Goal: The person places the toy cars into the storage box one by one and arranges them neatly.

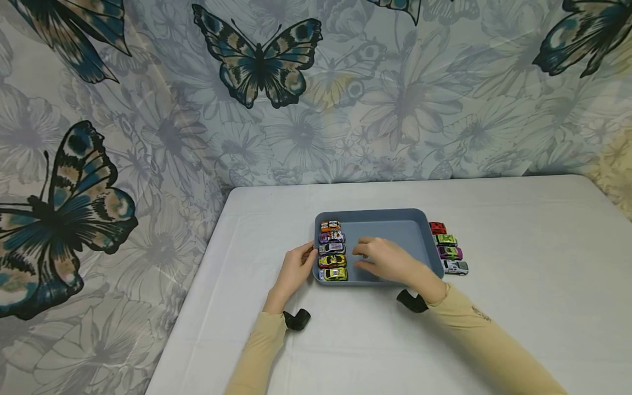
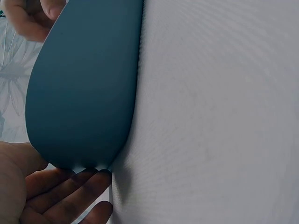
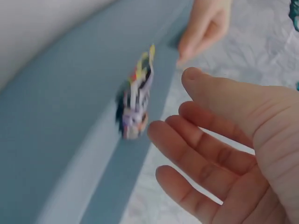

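Observation:
A grey-blue tray (image 1: 380, 219) lies on the white table. Several toy cars (image 1: 332, 261) stand in a column along its left inner side, the nearest ones yellow; they look blurred in the right wrist view. My left hand (image 1: 294, 267) is at the tray's left edge, and its fingertips (image 2: 100, 179) touch the outer wall. My right hand (image 1: 387, 259) hovers over the tray's middle, just right of the cars. Its fingers are loosely spread and slightly bent, with nothing between them and the thumb (image 3: 210, 86).
Outside the tray's right edge, several more toy cars stand in a column: a red car (image 1: 437, 227), a green car (image 1: 446, 240), a purple-and-green car (image 1: 450, 253) and a white car (image 1: 455, 267). Behind the table (image 1: 276, 208) hangs a butterfly-patterned backdrop (image 1: 306, 137).

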`<state>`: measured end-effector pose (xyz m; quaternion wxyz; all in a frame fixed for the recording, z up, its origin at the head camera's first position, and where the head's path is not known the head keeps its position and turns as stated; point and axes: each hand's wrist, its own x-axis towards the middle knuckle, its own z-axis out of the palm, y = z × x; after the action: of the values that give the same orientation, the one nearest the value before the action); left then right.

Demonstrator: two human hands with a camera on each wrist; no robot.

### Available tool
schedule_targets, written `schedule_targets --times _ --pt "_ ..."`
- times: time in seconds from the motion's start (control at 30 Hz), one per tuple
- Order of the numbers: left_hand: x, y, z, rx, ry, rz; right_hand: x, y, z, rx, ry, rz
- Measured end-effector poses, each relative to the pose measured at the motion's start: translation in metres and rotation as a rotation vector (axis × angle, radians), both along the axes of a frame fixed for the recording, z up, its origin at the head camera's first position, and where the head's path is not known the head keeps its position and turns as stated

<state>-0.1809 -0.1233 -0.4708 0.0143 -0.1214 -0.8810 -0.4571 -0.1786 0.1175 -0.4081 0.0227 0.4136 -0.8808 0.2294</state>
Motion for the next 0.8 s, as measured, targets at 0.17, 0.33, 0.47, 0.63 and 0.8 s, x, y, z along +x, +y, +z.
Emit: schedule_targets --times 0.17,0.33,0.47,0.63,0.8 --pt "0.0 0.0 0.0 0.0 -0.017 0.008 0.001 0.029 0.008 -0.016 0.034 -0.048" --pt "0.0 0.0 -0.001 -0.001 -0.009 0.009 0.002 0.061 0.012 -0.024 0.107 -0.074" --pt "0.001 0.0 -0.001 -0.002 0.007 0.011 0.004 0.085 0.014 -0.033 0.176 -0.08" --pt "0.001 0.001 -0.002 -0.006 0.019 0.01 0.007 0.113 0.014 -0.018 0.261 -0.098" --pt "0.0 0.001 -0.003 -0.007 0.008 0.019 0.009 0.139 0.008 -0.008 0.292 -0.127"
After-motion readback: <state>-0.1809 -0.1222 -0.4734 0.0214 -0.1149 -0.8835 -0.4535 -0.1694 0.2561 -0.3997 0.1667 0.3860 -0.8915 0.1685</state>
